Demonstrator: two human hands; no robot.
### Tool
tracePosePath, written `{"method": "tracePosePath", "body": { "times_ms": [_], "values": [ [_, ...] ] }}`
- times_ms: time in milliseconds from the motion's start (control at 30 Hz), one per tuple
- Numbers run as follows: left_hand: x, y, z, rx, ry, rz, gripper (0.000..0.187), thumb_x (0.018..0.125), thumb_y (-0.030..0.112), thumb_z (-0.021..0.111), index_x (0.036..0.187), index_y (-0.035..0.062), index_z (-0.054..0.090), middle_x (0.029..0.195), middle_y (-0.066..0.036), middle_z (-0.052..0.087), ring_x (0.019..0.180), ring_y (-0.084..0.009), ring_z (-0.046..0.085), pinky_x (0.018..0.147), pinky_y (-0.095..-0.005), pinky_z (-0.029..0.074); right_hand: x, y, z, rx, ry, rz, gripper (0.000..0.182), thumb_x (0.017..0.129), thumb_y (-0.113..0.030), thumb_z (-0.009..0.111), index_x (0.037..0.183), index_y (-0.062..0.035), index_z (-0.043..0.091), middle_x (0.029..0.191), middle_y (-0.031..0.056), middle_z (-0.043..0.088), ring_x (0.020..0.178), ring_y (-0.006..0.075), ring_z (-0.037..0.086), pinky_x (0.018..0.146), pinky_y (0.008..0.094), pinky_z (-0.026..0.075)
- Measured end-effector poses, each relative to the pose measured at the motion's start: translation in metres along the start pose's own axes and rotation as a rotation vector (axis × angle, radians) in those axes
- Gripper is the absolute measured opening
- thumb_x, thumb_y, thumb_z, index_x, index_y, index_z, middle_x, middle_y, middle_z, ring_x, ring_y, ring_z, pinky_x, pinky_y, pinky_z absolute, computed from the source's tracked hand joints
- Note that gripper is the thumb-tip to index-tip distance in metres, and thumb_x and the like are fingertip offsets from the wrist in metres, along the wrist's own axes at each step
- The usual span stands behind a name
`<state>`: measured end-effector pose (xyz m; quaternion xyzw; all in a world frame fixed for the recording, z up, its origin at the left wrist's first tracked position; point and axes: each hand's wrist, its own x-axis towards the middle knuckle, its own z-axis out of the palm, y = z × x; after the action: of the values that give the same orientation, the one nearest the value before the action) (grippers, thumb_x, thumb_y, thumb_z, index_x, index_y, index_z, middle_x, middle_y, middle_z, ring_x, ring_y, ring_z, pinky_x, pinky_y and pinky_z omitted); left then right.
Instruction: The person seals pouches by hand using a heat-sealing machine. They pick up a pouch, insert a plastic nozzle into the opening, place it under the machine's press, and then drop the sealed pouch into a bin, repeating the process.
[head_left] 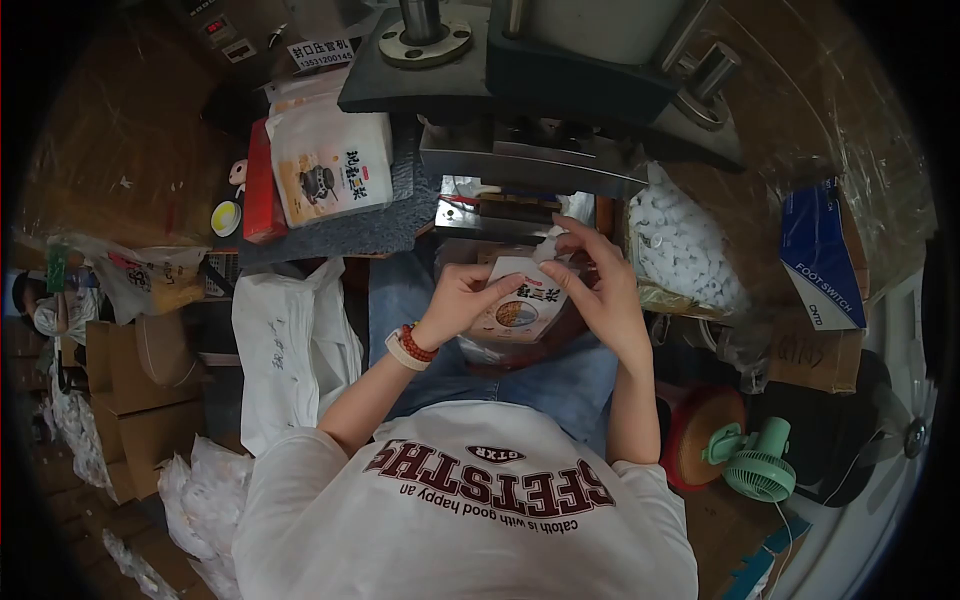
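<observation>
A white printed pouch with a bowl picture and dark characters is held over my lap, below the press. My left hand, with beaded bracelets at the wrist, pinches the pouch's left side between thumb and fingers. At the pouch's upper right corner, my right hand has its thumb and fingers closed around a small white piece; its exact shape is partly hidden by the fingers. Clear plastic and more pouches seem to lie beneath the held pouch.
Ahead stands a press with a metal jaw. Printed pouches are stacked at left beside a red box. A bag of small white parts stands at right, near a blue foot-switch box and a green fan.
</observation>
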<state>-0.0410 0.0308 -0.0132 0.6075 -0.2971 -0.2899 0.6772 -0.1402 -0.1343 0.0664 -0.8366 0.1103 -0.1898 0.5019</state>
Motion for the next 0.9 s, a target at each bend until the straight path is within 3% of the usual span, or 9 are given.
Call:
{"method": "tracePosePath", "body": {
  "times_ms": [200, 367, 433, 467, 567, 667, 800, 867, 900],
  "values": [
    [-0.004, -0.011, 0.007, -0.058, -0.028, -0.147, 0.024, 0.088, 0.018, 0.067, 0.102, -0.0023, 0.069, 0.089, -0.006, 0.071, 0.078, -0.0067, 0.062, 0.069, -0.0217, 0.051, -0.004, 0.025, -0.002, -0.236, -0.029, -0.189, 0.038, 0.079, -0.009, 0.070, 0.116, -0.0064, 0.062, 0.092, 0.0092, 0.064, 0.083, 0.0212, 0.058, 0.075, 0.0303, 0.046],
    [0.008, -0.007, 0.002, -0.174, 0.102, -0.254, 0.024, 0.089, 0.016, 0.066, 0.098, -0.0060, 0.068, 0.089, -0.009, 0.070, 0.075, -0.0096, 0.064, 0.066, -0.0226, 0.053, -0.007, 0.017, -0.022, -0.058, 0.275, -0.071, 0.030, 0.084, -0.008, 0.067, 0.113, -0.0024, 0.063, 0.095, 0.0079, 0.067, 0.084, 0.0152, 0.059, 0.079, 0.0282, 0.046],
    [0.025, 0.016, -0.002, -0.294, 0.176, -0.327, 0.026, 0.088, 0.014, 0.066, 0.095, -0.0103, 0.065, 0.088, -0.013, 0.069, 0.074, -0.0142, 0.067, 0.065, -0.0251, 0.055, -0.005, 0.018, -0.044, -0.232, 0.405, -0.028, 0.030, 0.087, -0.011, 0.064, 0.115, -0.0016, 0.061, 0.099, 0.0068, 0.067, 0.086, 0.0125, 0.058, 0.080, 0.0274, 0.045],
    [0.033, 0.016, -0.004, -0.292, 0.187, -0.322, 0.026, 0.088, 0.014, 0.066, 0.095, -0.0103, 0.065, 0.088, -0.013, 0.069, 0.074, -0.0142, 0.067, 0.065, -0.0251, 0.055, -0.001, 0.022, -0.050, -0.262, 0.450, 0.022, 0.027, 0.085, -0.012, 0.066, 0.110, -0.0017, 0.062, 0.099, 0.0133, 0.065, 0.090, 0.0240, 0.062, 0.082, 0.0330, 0.047],
    [0.048, 0.011, -0.008, -0.439, 0.202, -0.340, 0.028, 0.086, 0.014, 0.067, 0.096, -0.0110, 0.064, 0.089, -0.013, 0.068, 0.073, -0.0138, 0.067, 0.063, -0.0238, 0.054, 0.005, 0.055, -0.054, -0.709, 0.347, 0.079, 0.023, 0.084, -0.010, 0.064, 0.105, -0.0011, 0.064, 0.101, 0.0147, 0.063, 0.090, 0.0306, 0.061, 0.081, 0.0382, 0.048],
    [0.050, 0.014, -0.001, -0.514, 0.238, -0.322, 0.024, 0.085, 0.015, 0.068, 0.094, -0.0079, 0.066, 0.083, -0.010, 0.068, 0.068, -0.0137, 0.065, 0.061, -0.0256, 0.054, 0.005, 0.089, -0.052, -0.736, 0.233, 0.065, 0.025, 0.080, -0.003, 0.060, 0.105, -0.0018, 0.063, 0.103, 0.0162, 0.058, 0.092, 0.0375, 0.058, 0.079, 0.0426, 0.047],
    [0.058, -0.002, -0.027, 0.086, 0.053, -0.482, 0.031, 0.084, 0.026, 0.071, 0.093, -0.0031, 0.066, 0.082, -0.006, 0.067, 0.059, -0.0083, 0.059, 0.048, -0.0228, 0.045, 0.007, 0.124, -0.063, -0.796, 0.224, 0.013, 0.031, 0.078, -0.001, 0.057, 0.109, 0.0012, 0.060, 0.106, 0.0229, 0.057, 0.101, 0.0421, 0.054, 0.086, 0.0451, 0.045],
    [0.051, 0.007, -0.047, 0.147, 0.121, -0.192, 0.038, 0.084, 0.034, 0.069, 0.104, 0.0012, 0.064, 0.091, -0.006, 0.067, 0.072, -0.0113, 0.063, 0.057, -0.0285, 0.050, 0.011, 0.128, -0.071, -0.725, 0.194, 0.062, 0.040, 0.070, 0.004, 0.055, 0.109, -0.0003, 0.061, 0.107, 0.0208, 0.059, 0.100, 0.0394, 0.057, 0.086, 0.0427, 0.046],
    [0.042, 0.021, -0.061, 0.488, 0.379, -0.060, 0.045, 0.085, 0.039, 0.066, 0.111, 0.0035, 0.061, 0.104, -0.010, 0.064, 0.090, -0.0185, 0.060, 0.073, -0.0342, 0.048, 0.011, 0.118, -0.071, -0.777, 0.179, 0.078, 0.038, 0.072, 0.002, 0.056, 0.109, 0.0002, 0.061, 0.106, 0.0209, 0.059, 0.100, 0.0386, 0.057, 0.087, 0.0424, 0.045]
  ]
}}
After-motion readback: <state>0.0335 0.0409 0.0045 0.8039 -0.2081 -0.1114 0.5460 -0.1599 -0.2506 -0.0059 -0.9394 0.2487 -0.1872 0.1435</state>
